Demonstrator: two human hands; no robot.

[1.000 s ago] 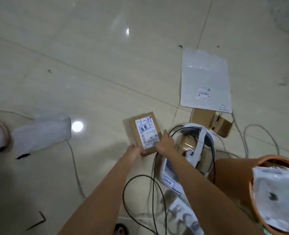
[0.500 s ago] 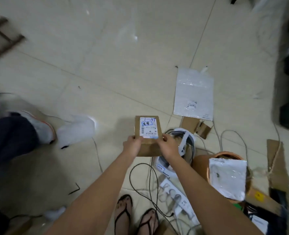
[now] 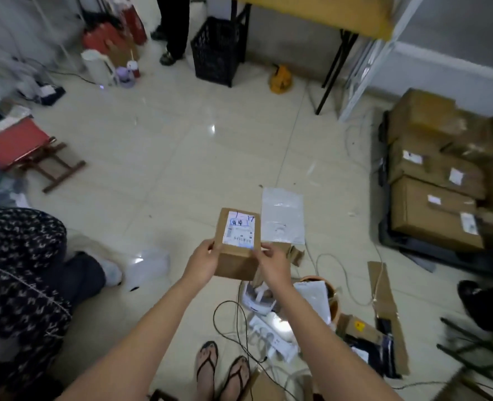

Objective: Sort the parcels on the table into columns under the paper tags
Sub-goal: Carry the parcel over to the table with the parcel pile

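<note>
Both hands, left (image 3: 203,260) and right (image 3: 272,263), clasp one box (image 3: 236,241) above the floor; sorting apparently barely begun.

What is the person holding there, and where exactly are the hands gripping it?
A small cardboard parcel with a white shipping label, held off the floor. The left hand grips its near-left edge, the right hand its near-right edge.

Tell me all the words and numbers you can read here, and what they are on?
Small brown cardboard box, held by left hand and right hand: white shipping label, print and handwriting too blurred to read.
Flat white plastic mailer on the floor: label unreadable.
Stacked brown cartons: stickers too small.
Nothing reads clearly.
</note>
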